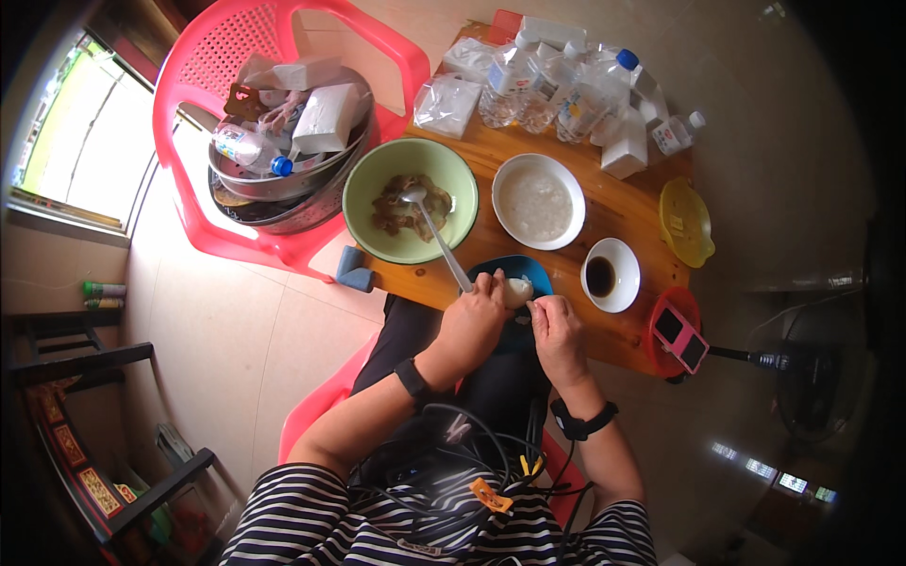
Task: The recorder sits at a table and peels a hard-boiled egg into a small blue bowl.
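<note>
My left hand (476, 320) holds a white egg (519, 292) between thumb and fingers, over a blue dish (539, 272) at the table's near edge. My right hand (560, 331) has its thumb and forefinger pinched together against the egg's lower right side; whether a bit of shell is between them is too small to tell. Small white bits (522, 320) lie in the dish below. Just beyond my left hand, the handle of a metal spoon (440, 240) slants out of a green enamel basin (356, 216) that contains brown food pieces (396, 212).
On the wooden table (488, 145) stand a bowl of rice porridge (538, 201), a white bowl with dark sauce (626, 283) and several plastic bottles (541, 88). A phone (681, 335) lies on a red stool (658, 318) at right. Stacked pans (283, 187) fill a pink chair (180, 127). Cables (488, 431) cross my lap.
</note>
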`<control>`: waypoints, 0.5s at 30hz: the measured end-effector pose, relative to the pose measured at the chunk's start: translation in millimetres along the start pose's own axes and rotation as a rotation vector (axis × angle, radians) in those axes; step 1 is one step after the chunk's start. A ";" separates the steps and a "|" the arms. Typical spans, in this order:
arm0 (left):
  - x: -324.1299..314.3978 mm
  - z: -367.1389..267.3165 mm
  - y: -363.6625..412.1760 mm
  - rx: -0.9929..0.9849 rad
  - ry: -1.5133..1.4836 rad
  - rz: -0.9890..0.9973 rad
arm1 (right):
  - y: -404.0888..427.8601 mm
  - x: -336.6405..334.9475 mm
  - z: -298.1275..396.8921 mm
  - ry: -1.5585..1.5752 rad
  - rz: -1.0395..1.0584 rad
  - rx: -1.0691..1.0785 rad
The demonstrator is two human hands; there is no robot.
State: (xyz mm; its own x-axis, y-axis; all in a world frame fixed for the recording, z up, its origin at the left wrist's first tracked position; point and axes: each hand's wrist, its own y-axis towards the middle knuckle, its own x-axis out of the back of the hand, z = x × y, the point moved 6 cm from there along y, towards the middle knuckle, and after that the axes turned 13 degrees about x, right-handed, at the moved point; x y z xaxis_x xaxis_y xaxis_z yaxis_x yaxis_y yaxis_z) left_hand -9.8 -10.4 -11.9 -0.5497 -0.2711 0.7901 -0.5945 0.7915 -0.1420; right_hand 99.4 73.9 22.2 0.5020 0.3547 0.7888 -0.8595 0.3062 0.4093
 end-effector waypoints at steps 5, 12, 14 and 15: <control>-1.8 1.6 -0.7 0.022 -0.005 0.018 | 3.3 0.3 -0.6 0.022 0.006 -0.114; 4.8 -2.5 -0.2 0.021 -0.090 0.019 | 5.7 -2.6 -1.1 -0.024 -0.036 -0.038; 3.3 0.4 0.3 0.026 -0.106 0.019 | 11.8 -2.5 5.3 -0.014 -0.023 -0.056; 2.7 0.8 0.5 0.027 -0.124 0.022 | 15.2 -1.8 7.0 -0.008 -0.013 -0.077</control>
State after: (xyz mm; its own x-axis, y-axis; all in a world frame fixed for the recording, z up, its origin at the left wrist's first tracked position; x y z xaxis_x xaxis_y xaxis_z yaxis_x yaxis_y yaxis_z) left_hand -12.1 -11.1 -10.3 -0.6303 -0.3206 0.7070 -0.5960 0.7835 -0.1760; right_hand 84.8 71.7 30.2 0.5117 0.3431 0.7877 -0.8430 0.3776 0.3832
